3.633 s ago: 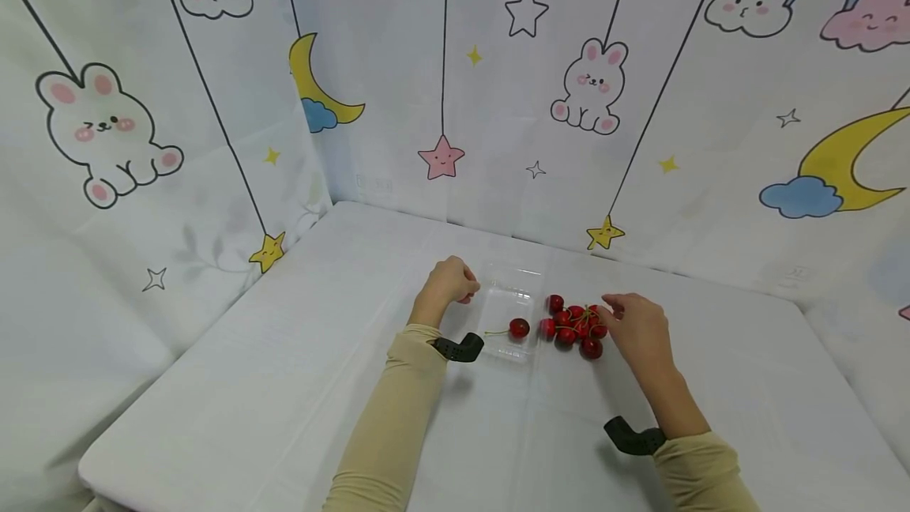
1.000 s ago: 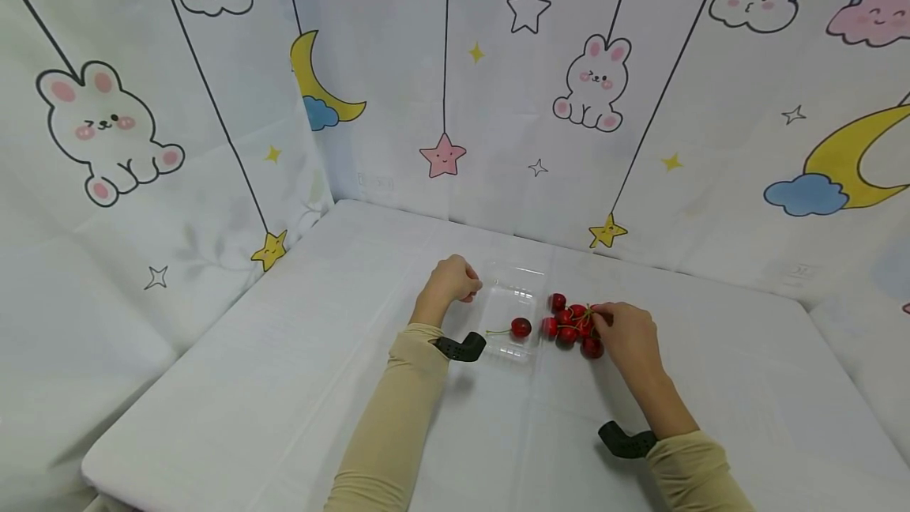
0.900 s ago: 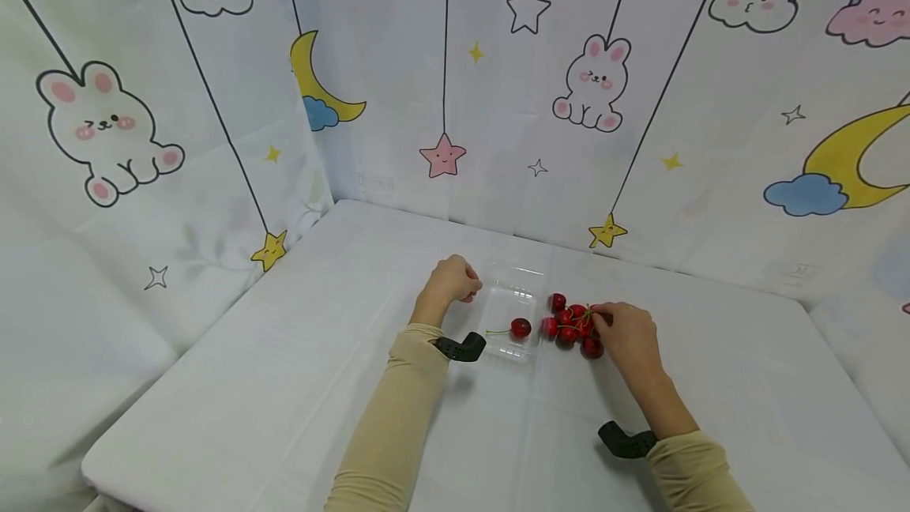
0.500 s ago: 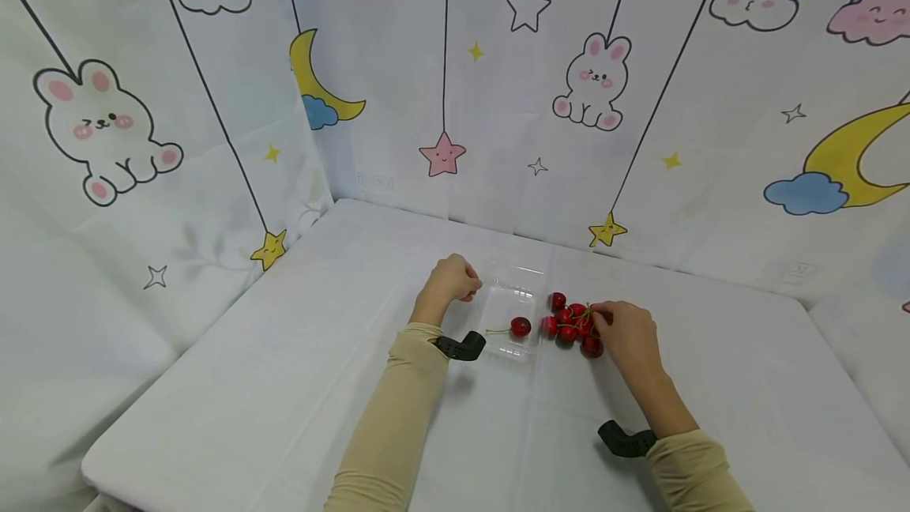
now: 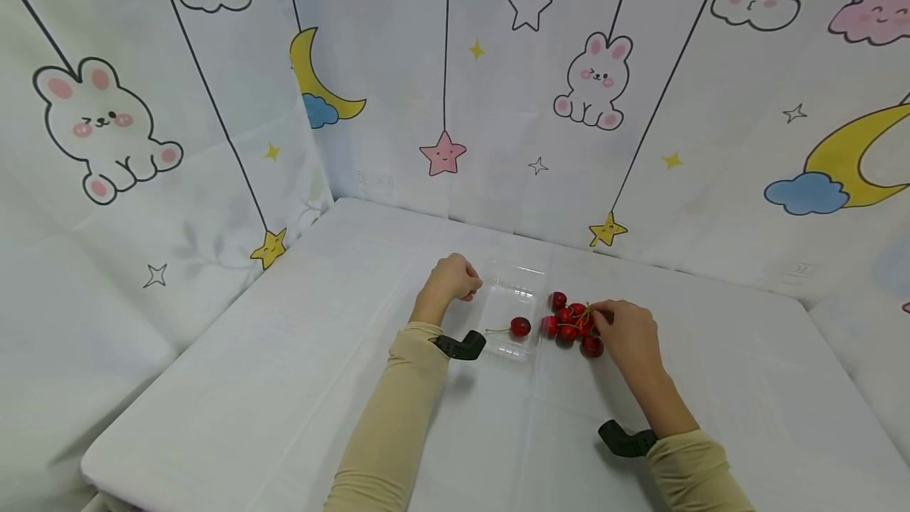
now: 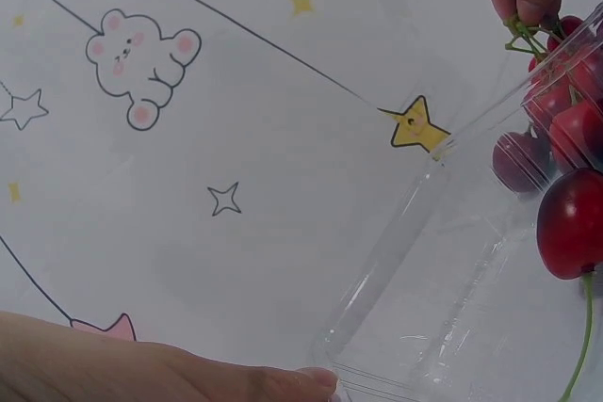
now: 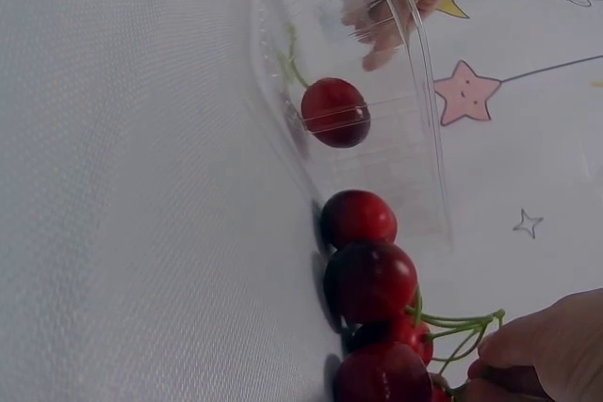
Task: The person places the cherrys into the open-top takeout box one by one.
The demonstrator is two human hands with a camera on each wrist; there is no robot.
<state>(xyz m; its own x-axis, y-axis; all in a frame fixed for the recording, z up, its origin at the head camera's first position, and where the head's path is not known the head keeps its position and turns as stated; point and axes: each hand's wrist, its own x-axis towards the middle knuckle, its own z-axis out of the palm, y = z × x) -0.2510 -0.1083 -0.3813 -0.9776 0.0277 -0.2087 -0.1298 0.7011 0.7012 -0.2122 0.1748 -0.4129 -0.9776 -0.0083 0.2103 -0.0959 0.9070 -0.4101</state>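
Observation:
A clear plastic container [image 5: 490, 308] sits on the table, one cherry [image 5: 521, 327] with a green stem lying in it. At its far left edge my left hand [image 5: 449, 279] pinches the rim; the left wrist view shows the thumb [image 6: 316, 381] on the container's corner. Just right of the container is a pile of red cherries [image 5: 566, 333]. My right hand [image 5: 627, 330] is at the pile's right side. In the left wrist view its fingertips pinch green cherry stems [image 6: 523, 33]; exactly how many stems they hold cannot be told.
The white-covered table [image 5: 298, 385] extends around the container and pile. Behind it hangs a cloth backdrop [image 5: 498, 101] printed with bunnies, stars and moons. Each wrist wears a black camera mount, the left mount [image 5: 462, 345] close to the container's near left edge.
Over the earlier frames my right hand has moved slightly left and closed its fingertips on the stems; in the last second it stays there. My left hand keeps its place at the rim.

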